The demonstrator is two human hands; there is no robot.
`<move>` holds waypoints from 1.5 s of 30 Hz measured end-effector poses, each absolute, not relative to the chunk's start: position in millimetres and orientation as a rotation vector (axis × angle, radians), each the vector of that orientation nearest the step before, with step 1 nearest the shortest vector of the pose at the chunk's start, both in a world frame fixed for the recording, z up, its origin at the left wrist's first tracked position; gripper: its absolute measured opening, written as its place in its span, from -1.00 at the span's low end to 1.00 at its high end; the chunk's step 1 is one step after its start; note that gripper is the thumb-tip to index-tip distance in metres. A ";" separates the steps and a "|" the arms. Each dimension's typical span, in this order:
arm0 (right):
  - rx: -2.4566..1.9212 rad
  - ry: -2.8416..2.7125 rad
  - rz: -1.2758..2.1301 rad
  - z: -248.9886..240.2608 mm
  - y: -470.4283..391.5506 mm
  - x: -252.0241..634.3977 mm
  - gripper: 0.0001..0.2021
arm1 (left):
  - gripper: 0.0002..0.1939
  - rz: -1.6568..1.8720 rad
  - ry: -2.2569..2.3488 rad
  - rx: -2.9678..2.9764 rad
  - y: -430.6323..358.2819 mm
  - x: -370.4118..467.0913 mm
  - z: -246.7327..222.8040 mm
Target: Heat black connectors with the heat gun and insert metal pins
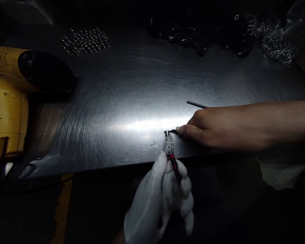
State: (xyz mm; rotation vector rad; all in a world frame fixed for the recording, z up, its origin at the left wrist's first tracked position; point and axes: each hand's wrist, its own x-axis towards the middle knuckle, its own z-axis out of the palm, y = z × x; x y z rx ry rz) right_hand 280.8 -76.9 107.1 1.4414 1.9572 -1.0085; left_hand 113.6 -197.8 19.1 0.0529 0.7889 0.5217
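My left hand (152, 200), in a white glove, is turned palm up near the table's front edge. It is closed around small cutting pliers (169, 147) with red and black handles. A small shiny metal fitting (167, 133) sits at the jaws. From the right comes my bare right hand (205, 130), its fingers closed on a thin dark tool (174, 131) with a cream-coloured part by the fingertips. The tool's dark tip points at the fitting; whether they touch, I cannot tell. A slim dark rod (196, 104) shows behind the right hand, and its other end is hidden.
The scratched metal table (122, 91) bears rows of small metal pieces (86, 40) at the back left. Loose metal parts (185, 40) lie on dark material at the back. A clear bag with many small parts (279, 44) is at back right. A yellow and black machine (7, 112) stands left.
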 end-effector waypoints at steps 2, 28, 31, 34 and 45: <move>1.475 1.871 -1.052 108.4 -79.6 281.4 -0.45 | -0.35 0.538 0.777 0.043 -197.4 114.3 19.2; 1.570 2.013 -1.069 104.3 -88.1 293.7 -0.41 | -0.37 0.456 0.552 0.073 -197.2 91.6 -22.0; 1.539 2.327 -0.747 98.6 -100.3 302.6 -0.46 | -0.39 0.476 0.451 0.041 -200.0 88.9 -27.3; 1.473 2.538 -0.455 88.9 -112.4 308.0 -0.53 | -0.40 0.497 0.399 0.003 -202.3 87.9 -28.0; 1.379 2.649 -0.048 71.5 -127.9 297.4 -0.58 | -0.35 0.530 0.361 -0.035 -203.3 89.1 -27.1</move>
